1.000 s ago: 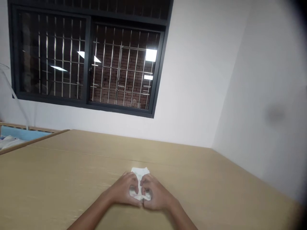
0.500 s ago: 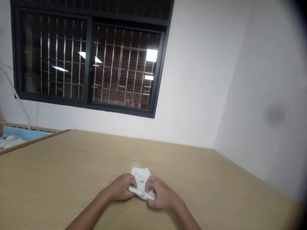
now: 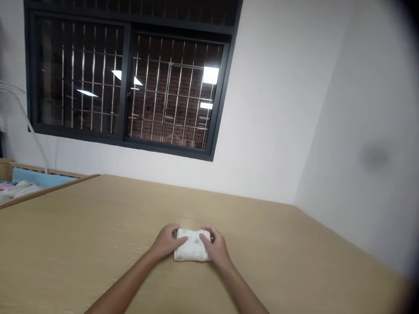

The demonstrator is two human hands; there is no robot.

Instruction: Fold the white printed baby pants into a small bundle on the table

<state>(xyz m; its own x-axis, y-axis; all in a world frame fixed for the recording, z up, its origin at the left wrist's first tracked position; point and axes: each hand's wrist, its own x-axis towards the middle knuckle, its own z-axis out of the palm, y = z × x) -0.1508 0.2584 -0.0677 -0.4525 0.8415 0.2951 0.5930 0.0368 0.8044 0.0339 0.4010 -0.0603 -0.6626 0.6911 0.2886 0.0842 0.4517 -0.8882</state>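
Note:
A white cloth (image 3: 191,251) with small printed figures lies folded into a compact rectangle on the tan tabletop, between my two hands. My left hand (image 3: 168,240) grips its left side, the thumb lying over the top face and the fingers curled round the far left corner. On the opposite side my right hand (image 3: 216,245) holds the far right corner in the same way, thumb on top. The fingertips of both hands are partly hidden behind the cloth's far edge. What kind of cloth it is, I cannot tell.
The broad tan tabletop (image 3: 108,235) reaches back to a white wall (image 3: 262,131) with a dark-framed, barred window (image 3: 126,87). At the far left stands a wooden-railed crib-like box with a blue lining (image 3: 39,178) and crumpled fabrics (image 3: 22,189). A thin pale curved pole (image 3: 34,131) rises there.
The cloth's far part has been folded over, so it now forms a flat, neat rectangle. Both hands have moved slightly away from me, to its far corners. The view has shifted slightly left.

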